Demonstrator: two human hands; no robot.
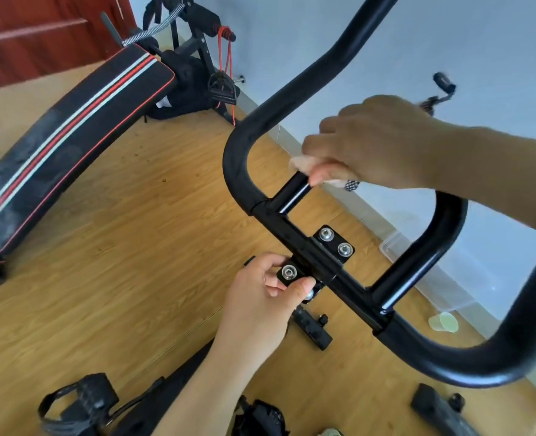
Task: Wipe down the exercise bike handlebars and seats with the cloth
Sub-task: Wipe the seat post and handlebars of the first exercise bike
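The black tubular handlebars [291,99] of the exercise bike fill the middle of the view, their padded outer loop curving from the upper centre down and around to the lower right. A glossy inner crossbar [295,191] rises from the central bar toward the upper right. The right hand [364,146] comes in from the right edge and is closed over the top end of this crossbar, pressing a pale, cream-coloured cloth [304,163] against it; the cloth bunches out from under the fingers, and a small black-and-white checked tag shows at its lower edge. The left hand [269,294] reaches up from the bottom of the frame and grips the black metal clamp bracket [334,243] at the middle of the handlebars, thumb and fingers pinched around its lower plate beside a silver bolt [288,272]. Two more silver bolts sit on the bracket's upper plate.

Below lies a light wooden plank floor [118,247]. A black padded sit-up bench with red and white stripes [71,127] rests on it at the upper left, well apart from the bike. A black pedal with a strap [81,401] shows at the lower left. Near the pale blue wall [449,42], a pale green plastic cup [444,322] lies tipped on the floor to the right.
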